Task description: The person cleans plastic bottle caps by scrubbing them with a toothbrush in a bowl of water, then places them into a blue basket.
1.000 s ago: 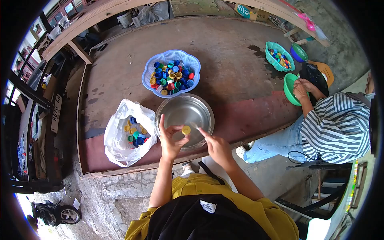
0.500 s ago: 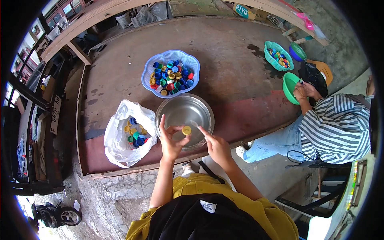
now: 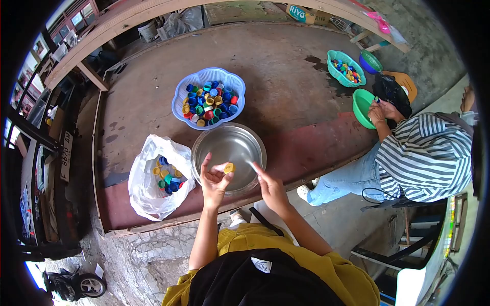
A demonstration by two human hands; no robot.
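Note:
My left hand [image 3: 213,184] pinches a yellow bottle cap [image 3: 229,168] between thumb and fingertips, above a metal bowl [image 3: 253,139]. My right hand [image 3: 274,193] is closed on a slim pale tool [image 3: 251,163] whose tip points toward the cap; its exact kind is too small to make out. The tip and the cap are apart. Touching the bowl's far side is a blue plastic basket [image 3: 179,97] of mixed coloured bottle caps [image 3: 210,102]. To the left of the bowl, a white plastic bag [image 3: 145,176] stands open with more caps [image 3: 168,178] inside.
A co-worker in a striped shirt [image 3: 423,158] sits at the right, hands [image 3: 384,113] over a green bowl [image 3: 362,104]. Beyond are a turquoise basket [image 3: 335,76] of caps and a blue-green bowl [image 3: 371,62]. A wooden bench [image 3: 153,14] spans the far side.
The yellow cap has tilted in my left hand. My right hand and its tool have shifted slightly. The whole scene sits a little further left as the head view turns.

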